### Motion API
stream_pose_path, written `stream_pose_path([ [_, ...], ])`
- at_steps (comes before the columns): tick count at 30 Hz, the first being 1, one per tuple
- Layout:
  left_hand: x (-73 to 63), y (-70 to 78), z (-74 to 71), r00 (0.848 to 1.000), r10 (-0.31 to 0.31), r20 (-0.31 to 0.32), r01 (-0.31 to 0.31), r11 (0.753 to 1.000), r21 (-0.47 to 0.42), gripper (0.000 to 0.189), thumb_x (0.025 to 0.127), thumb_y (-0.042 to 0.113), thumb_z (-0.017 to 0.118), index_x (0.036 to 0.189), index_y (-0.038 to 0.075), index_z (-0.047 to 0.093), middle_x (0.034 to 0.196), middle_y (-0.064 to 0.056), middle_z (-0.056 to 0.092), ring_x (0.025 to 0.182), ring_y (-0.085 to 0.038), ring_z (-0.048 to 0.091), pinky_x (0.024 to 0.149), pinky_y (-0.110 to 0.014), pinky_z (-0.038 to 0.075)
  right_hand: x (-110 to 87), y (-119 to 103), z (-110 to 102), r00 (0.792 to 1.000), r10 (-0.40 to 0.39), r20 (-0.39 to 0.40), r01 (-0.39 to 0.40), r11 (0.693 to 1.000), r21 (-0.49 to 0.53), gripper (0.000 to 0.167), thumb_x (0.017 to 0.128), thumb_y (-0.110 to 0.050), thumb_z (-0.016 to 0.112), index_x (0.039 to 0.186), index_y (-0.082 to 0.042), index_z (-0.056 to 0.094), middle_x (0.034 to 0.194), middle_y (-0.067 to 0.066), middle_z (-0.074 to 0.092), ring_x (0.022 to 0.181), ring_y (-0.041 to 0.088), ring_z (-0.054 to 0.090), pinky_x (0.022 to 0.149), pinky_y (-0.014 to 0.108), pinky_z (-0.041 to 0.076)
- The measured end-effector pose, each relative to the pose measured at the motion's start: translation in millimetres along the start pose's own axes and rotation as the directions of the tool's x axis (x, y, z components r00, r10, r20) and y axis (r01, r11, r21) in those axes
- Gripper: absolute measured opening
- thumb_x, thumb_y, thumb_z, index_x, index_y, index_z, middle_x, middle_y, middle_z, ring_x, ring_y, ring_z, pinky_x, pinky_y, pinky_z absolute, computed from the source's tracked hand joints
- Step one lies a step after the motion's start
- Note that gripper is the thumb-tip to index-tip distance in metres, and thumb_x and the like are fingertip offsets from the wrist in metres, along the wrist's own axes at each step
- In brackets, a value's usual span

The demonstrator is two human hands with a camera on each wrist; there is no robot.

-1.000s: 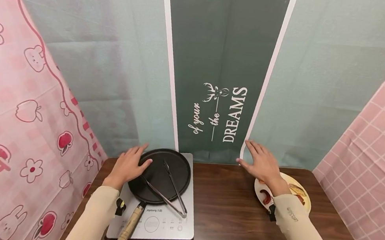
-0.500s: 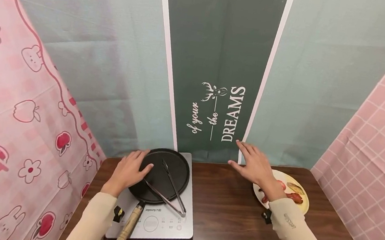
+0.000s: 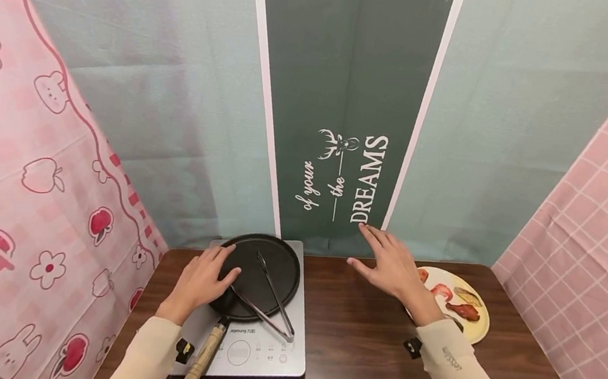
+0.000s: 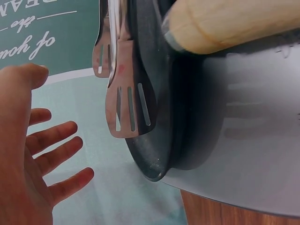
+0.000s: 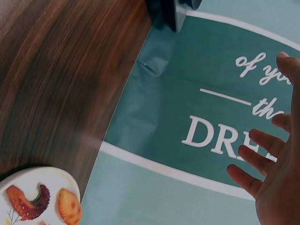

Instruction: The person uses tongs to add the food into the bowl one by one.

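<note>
My left hand (image 3: pixel 200 281) hovers over the left rim of a black flat pan (image 3: pixel 284 265), fingers spread and holding nothing. A pair of metal tongs (image 3: pixel 287 336) lies across the pan, its bend sticking out over the cooktop. In the left wrist view the tongs' slotted, spatula-like ends (image 4: pixel 123 93) show beside the loose fingers of my left hand (image 4: pixel 28 154). My right hand (image 3: pixel 393 271) hangs in the air left of a plate (image 3: pixel 475 335), nothing in its fingers. The right wrist view shows that hand (image 5: pixel 276 173) with fingers apart.
Under the pan is a silver induction cooktop (image 3: pixel 289 370); the pan's wooden handle (image 3: pixel 203 356) points toward me. The plate bears a drumstick (image 3: pixel 464 311) and several other food pieces. A printed cloth (image 3: pixel 348 94) rises behind the wooden table (image 3: pixel 351 370), with pink cloths at both sides.
My right hand has moved left, so more of the plate's food shows. My left hand has dropped slightly toward me. Pan and tongs stay where they were.
</note>
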State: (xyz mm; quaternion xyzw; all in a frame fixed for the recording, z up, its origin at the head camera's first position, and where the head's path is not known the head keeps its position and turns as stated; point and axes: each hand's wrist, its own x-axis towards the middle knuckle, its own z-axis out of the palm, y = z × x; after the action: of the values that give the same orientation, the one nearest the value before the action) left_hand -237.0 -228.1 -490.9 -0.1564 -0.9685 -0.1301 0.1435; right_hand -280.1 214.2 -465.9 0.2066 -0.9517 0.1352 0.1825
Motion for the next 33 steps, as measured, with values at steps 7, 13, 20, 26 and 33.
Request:
stream_pose_path([
  [7, -9.1, 1.4, 1.8, 1.0, 0.0, -0.012, 0.0, 1.0, 0.004, 0.063, 0.102, 0.042, 0.069, 0.153, 0.008, 0.055, 0.147, -0.022, 0.061, 0.134, -0.042, 0.06, 0.102, -0.065, 0.049, -0.9, -13.7, 1.2, 1.0, -0.02, 0.014, 0.02, 1.0, 0.013, 0.09, 0.093, -0.064, 0.069, 0.166, -0.02, 0.038, 0.162, 0.011, 0.05, 0.145, 0.039, 0.051, 0.113, 0.063, 0.042],
  [13, -19.8, 2.1, 1.4, 1.0, -0.022, -0.019, 0.021, 1.0, -0.01, 0.063, 0.101, 0.04, 0.071, 0.154, 0.009, 0.054, 0.147, -0.021, 0.061, 0.136, -0.044, 0.059, 0.105, -0.067, 0.047, -1.9, -27.1, 3.4, 0.999, -0.042, 0.023, 0.042, 0.999, 0.027, 0.09, 0.094, -0.066, 0.067, 0.166, -0.021, 0.037, 0.162, 0.011, 0.051, 0.144, 0.039, 0.052, 0.112, 0.061, 0.043],
  [20, -30.8, 4.2, 2.9, 0.998, -0.018, -0.053, 0.018, 1.0, -0.003, 0.063, 0.1, 0.039, 0.072, 0.152, 0.009, 0.056, 0.143, -0.021, 0.063, 0.131, -0.042, 0.062, 0.1, -0.065, 0.05, -3.7, -37.5, 8.0, 0.997, -0.07, -0.021, 0.071, 0.997, 0.034, 0.089, 0.092, -0.066, 0.068, 0.164, -0.02, 0.041, 0.159, 0.01, 0.054, 0.139, 0.036, 0.055, 0.108, 0.057, 0.045],
  [26, -41.4, 6.2, 2.0, 0.996, -0.019, -0.082, 0.019, 1.0, -0.003, 0.061, 0.098, 0.037, 0.074, 0.149, 0.006, 0.059, 0.14, -0.021, 0.065, 0.127, -0.042, 0.064, 0.097, -0.063, 0.051, -5.8, -47.7, 10.4, 0.997, -0.076, -0.022, 0.077, 0.996, 0.038, 0.09, 0.092, -0.069, 0.066, 0.164, -0.022, 0.041, 0.159, 0.009, 0.054, 0.139, 0.033, 0.056, 0.107, 0.055, 0.045],
  [33, -50.4, 9.6, 3.1, 0.996, -0.028, -0.083, 0.028, 1.0, -0.004, 0.059, 0.097, 0.037, 0.076, 0.145, 0.005, 0.062, 0.137, -0.02, 0.066, 0.125, -0.04, 0.065, 0.095, -0.061, 0.053, -9.5, -55.4, 12.8, 0.997, -0.078, -0.02, 0.079, 0.995, 0.062, 0.089, 0.092, -0.068, 0.067, 0.164, -0.023, 0.041, 0.158, 0.008, 0.054, 0.138, 0.033, 0.056, 0.106, 0.055, 0.046],
])
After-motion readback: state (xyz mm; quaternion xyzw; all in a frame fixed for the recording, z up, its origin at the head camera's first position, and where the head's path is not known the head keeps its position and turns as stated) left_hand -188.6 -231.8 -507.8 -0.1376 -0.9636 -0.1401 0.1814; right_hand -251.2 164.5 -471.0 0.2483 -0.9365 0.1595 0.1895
